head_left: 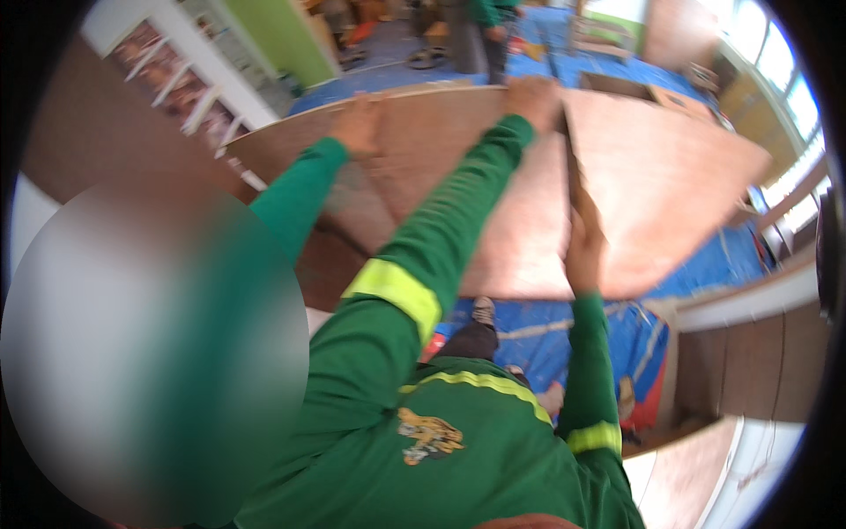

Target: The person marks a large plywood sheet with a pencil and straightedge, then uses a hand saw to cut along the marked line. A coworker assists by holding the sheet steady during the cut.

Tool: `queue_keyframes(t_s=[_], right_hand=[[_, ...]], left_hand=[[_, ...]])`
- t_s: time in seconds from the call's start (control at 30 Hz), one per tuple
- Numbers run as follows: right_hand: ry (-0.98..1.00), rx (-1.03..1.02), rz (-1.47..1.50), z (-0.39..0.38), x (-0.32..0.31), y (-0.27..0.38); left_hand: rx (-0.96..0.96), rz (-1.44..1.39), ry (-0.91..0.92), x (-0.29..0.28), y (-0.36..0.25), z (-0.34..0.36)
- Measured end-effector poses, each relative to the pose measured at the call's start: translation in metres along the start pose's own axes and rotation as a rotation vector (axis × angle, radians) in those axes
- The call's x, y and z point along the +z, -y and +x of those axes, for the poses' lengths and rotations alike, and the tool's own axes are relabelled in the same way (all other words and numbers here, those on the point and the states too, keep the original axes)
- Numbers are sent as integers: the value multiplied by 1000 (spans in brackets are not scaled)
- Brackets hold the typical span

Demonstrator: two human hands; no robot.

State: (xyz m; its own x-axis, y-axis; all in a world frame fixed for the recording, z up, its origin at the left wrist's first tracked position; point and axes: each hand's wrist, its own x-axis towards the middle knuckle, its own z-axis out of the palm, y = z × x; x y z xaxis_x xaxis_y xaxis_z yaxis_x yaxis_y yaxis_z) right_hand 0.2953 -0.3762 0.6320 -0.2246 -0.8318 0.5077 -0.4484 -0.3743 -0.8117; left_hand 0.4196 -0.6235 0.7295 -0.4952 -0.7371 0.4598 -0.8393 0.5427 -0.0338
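Observation:
Two large reddish-brown plywood panels stand side by side in front of me, a narrow dark gap between them. My left hand reaches to the top edge of the left plywood panel, near its right corner, fingers curled over the edge. Lower down, my right hand is closed around the inner edge of the right plywood panel, beside the gap; its fingertips are partly hidden. A co-worker's hand in a green sleeve rests on the left panel's top edge, further left.
Blue sheeting covers the floor around my feet. Beyond the panels stand another person in green and a wooden chair. A cardboard box is behind the right panel. Windows line the right; wooden boards lie at lower right.

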Motion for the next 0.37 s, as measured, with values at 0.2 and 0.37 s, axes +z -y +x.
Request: queue_keyframes(t_s=[0.2,0.37], right_hand=[[-62,33,94,41,22,2],[24,200,-24,-48,-31,23]], left_hand=[[-9,-7,-36,4,13,-3],[-22,-48,-48,4,13,-2]])
